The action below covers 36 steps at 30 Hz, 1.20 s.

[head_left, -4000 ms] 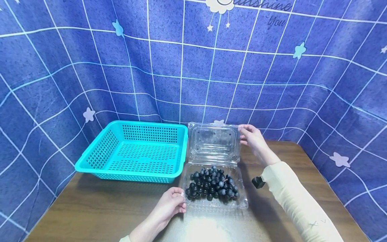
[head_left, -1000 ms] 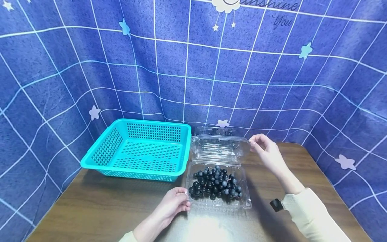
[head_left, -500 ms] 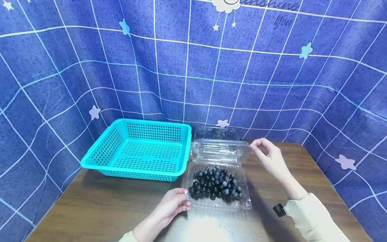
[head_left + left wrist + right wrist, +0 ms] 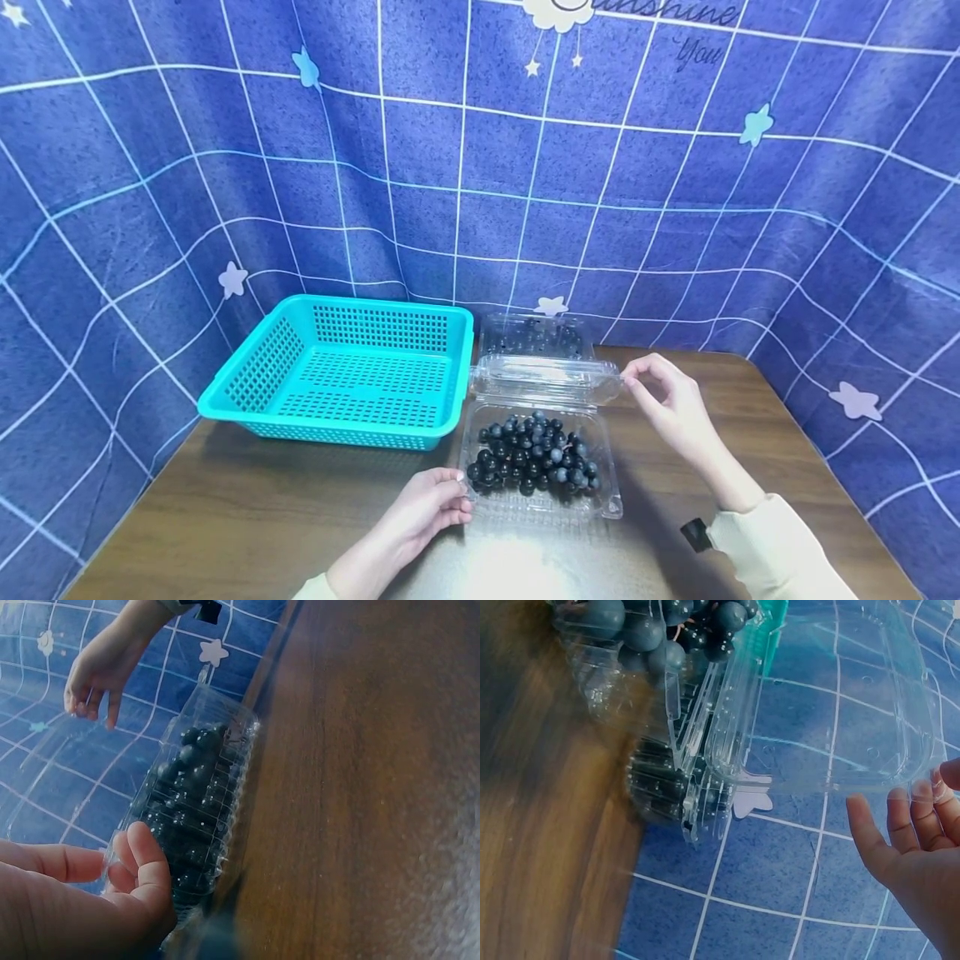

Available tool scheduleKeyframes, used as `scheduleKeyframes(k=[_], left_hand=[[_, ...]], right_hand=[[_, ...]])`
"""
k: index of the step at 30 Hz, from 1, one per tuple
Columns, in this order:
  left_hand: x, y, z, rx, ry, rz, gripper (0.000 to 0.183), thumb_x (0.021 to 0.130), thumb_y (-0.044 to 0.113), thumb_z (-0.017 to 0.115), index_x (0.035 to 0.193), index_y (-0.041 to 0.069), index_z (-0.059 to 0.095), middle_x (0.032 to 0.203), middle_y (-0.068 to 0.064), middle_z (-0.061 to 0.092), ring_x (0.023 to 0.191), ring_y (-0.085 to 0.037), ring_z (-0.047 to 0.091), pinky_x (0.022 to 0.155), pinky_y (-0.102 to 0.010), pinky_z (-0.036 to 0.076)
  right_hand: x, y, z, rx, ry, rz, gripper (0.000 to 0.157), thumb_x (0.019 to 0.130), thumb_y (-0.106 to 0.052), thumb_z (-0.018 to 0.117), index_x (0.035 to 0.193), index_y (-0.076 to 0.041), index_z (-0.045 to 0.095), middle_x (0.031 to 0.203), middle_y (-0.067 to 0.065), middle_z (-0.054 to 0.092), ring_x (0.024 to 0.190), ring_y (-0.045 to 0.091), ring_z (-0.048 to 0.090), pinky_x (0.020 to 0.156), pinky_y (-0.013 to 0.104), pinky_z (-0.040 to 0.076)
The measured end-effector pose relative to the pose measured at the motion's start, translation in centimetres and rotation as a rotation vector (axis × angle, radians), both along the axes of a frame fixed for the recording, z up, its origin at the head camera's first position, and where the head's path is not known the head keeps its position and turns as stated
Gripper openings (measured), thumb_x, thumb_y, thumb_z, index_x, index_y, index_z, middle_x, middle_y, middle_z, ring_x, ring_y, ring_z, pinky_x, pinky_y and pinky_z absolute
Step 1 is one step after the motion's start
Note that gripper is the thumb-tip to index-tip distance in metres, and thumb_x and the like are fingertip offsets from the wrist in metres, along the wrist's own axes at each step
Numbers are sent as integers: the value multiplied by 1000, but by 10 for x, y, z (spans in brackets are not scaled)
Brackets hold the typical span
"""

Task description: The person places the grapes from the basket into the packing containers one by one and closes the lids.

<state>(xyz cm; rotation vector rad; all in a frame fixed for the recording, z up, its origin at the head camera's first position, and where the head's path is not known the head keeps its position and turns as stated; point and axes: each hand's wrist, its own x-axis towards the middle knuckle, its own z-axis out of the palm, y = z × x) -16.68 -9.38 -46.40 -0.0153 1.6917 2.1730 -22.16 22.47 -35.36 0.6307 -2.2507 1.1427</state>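
Note:
A clear plastic clamshell box [image 4: 540, 510] full of dark grapes [image 4: 528, 454] sits on the table in the head view. Its hinged lid [image 4: 543, 379] is raised at the back and tilts forward, seen nearly edge-on. My right hand [image 4: 671, 408] pinches the lid's right corner between thumb and fingers. In the right wrist view that lid [image 4: 817, 712] reaches from the box to the fingertips of my right hand [image 4: 922, 862]. At the box's near left corner, my left hand [image 4: 427, 512] pinches the rim; the left wrist view shows the left hand [image 4: 90, 892] there too.
A turquoise perforated basket [image 4: 375, 392] stands left of the box. Behind the lid is another clear box [image 4: 536, 336] with dark fruit. The wooden table [image 4: 247, 517] ends at a blue gridded curtain [image 4: 480, 167] at the back and sides.
Over four seconds the lid has swung forward from leaning back, uncovering the box behind it. My right hand has come down and rightward with its corner. The left hand keeps its place at the rim.

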Motion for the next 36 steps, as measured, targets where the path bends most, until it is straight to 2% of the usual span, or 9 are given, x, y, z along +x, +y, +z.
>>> scheduleKeyframes(k=[5,12,18,28,36], left_hand=[[0,0,-1,4,-8,-4,22,85,-1,50,104,-9,45,78,-3,52,71,-12,55,70,-26,54],[0,-1,-1,9,-5,-14,22,85,1,51,105,-8,45,79,-3,52,71,-12,55,70,-27,53],[0,-1,0,16,-11,-10,23,85,1,51,105,-7,44,79,-3,52,72,-12,55,70,-26,53],[2,-1,0,18,-2,6,32,86,2,53,113,-10,39,81,-3,54,71,-11,55,67,-26,52],[1,0,2,11,-4,28,36,86,2,54,116,-11,38,81,-2,55,70,-11,56,62,-23,50]], right_hand=[[11,-5,7,15,68,10,12,81,14,60,84,3,63,85,14,63,80,1,57,72,8,46],[-2,15,-21,92,121,32,15,82,6,65,87,-9,65,88,3,65,87,1,56,78,9,43],[3,17,-25,101,120,85,23,81,7,64,87,-15,64,88,-1,64,90,4,57,84,11,42],[10,18,-33,125,201,174,32,78,10,64,91,-19,63,90,-7,61,88,5,57,83,13,43],[15,18,-37,141,243,215,34,73,13,65,91,-16,64,91,-4,62,89,7,58,85,12,43]])
